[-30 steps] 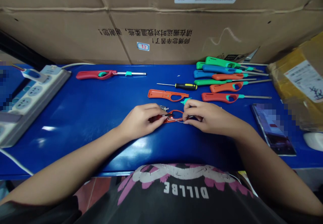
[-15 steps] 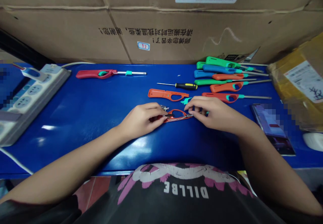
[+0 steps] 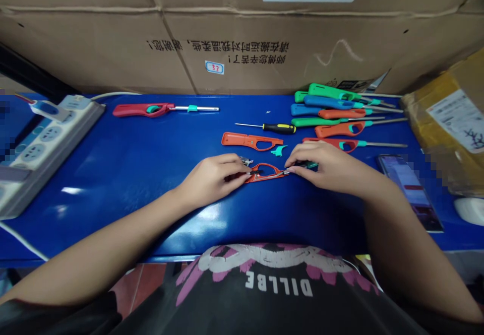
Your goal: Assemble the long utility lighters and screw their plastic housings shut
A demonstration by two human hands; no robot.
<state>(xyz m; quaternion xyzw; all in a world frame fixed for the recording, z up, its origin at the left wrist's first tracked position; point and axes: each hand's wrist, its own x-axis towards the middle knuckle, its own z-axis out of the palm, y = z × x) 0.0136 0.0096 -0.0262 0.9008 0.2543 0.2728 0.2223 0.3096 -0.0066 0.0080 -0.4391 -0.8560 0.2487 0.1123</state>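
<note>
An opened orange lighter casing half (image 3: 260,179) lies between my hands, with thin wire and small parts inside. My left hand (image 3: 212,181) is closed at its handle end, pinching a small black part against the casing. A small metallic piece (image 3: 246,161) sits by my left fingertips. My right hand (image 3: 328,171) pinches the lighter's metal end at the casing's front; my palm hides most of it, and a dark green bit shows under the fingers. Just beyond lie the other orange casing half (image 3: 236,139) and a loose teal trigger (image 3: 279,150).
A black-yellow screwdriver (image 3: 280,128) lies farther back. Several long lighters (image 3: 336,131) are piled at right, a red lighter (image 3: 143,110) at left. A phone (image 3: 410,194), power strip (image 3: 41,148), taped box (image 3: 446,123) and large carton (image 3: 227,27) surround the blue table (image 3: 151,148).
My right hand has shifted slightly right, uncovering the teal trigger and more of the casing's front end. My left hand stays in place.
</note>
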